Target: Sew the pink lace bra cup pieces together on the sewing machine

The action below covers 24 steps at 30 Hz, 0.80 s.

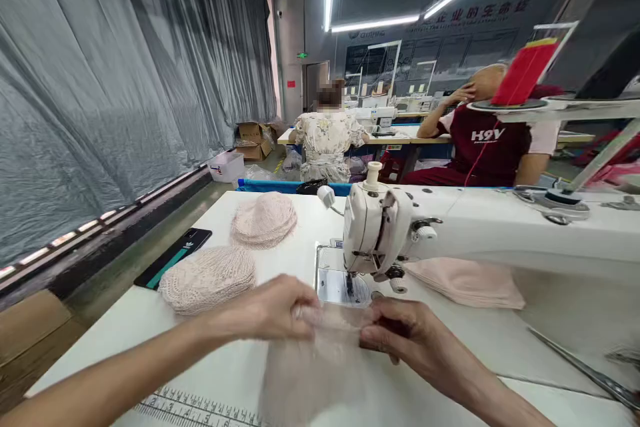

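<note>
Both my hands hold a sheer pale pink fabric piece (320,360) stretched between them, just in front of the white sewing machine (385,230). My left hand (273,310) pinches the piece's left top edge with closed fingers. My right hand (407,337) grips the right top edge, fingers curled. The fabric hangs down toward me and looks blurred. The needle plate (343,285) lies just beyond my hands.
Two stacks of pink lace pieces (210,278) (264,219) lie on the white table (175,353), with a dark phone (175,257) at its left edge. Folded pink cloth (465,283) sits under the machine arm. A red thread cone (525,70) stands at right. Two people sit at benches behind.
</note>
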Motion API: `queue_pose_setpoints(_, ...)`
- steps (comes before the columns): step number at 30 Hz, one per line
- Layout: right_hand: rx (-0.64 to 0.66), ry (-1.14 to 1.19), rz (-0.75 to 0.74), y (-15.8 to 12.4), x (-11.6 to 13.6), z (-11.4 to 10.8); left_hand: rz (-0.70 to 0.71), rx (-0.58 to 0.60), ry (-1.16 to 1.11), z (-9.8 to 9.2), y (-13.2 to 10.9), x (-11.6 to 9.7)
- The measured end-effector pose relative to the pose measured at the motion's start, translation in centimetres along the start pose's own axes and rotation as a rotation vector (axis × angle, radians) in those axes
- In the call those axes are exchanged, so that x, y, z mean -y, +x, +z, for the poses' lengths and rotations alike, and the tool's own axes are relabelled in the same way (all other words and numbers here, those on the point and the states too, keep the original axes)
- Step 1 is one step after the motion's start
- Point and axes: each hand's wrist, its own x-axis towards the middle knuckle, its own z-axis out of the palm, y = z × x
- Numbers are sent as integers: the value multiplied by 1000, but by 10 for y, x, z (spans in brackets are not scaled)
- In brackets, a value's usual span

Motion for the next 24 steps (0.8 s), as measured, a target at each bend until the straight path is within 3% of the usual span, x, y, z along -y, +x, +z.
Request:
queue_pose_setpoints(2,-107,-132,-230,0,6,-2,109,-346,303,-14,-8,-13)
queue_pose_setpoints(4,-160,-252,-407,-1,7,0,227,-584,566,-13,-14,-21)
queue_pose_setpoints(7,-133,-404,-569,-1,-6,7,461,-704,810,20,-16,-16)
queue_pose_setpoints(10,-57,-510,-570,-3,-23,15,483,-484,773,59,-18,-7)
queue_pose_setpoints(11,-33,-523,-564,-4,-28,17,473,-360,740,65,-20,-6)
queue_pose_setpoints(14,-11,-538,-553,-6,-37,18,462,-180,600,61,-16,-10)
queue_pose_setpoints(16,-52,-553,-581,-5,-40,17,421,-175,484,47,-2,-14)
queue_pose_setpoints(19,-143,-577,-652,-3,-45,18,349,-276,299,31,32,-11)
queue_pose_setpoints(24,-186,-664,-750,-3,-50,14,405,-111,1,30,76,2)
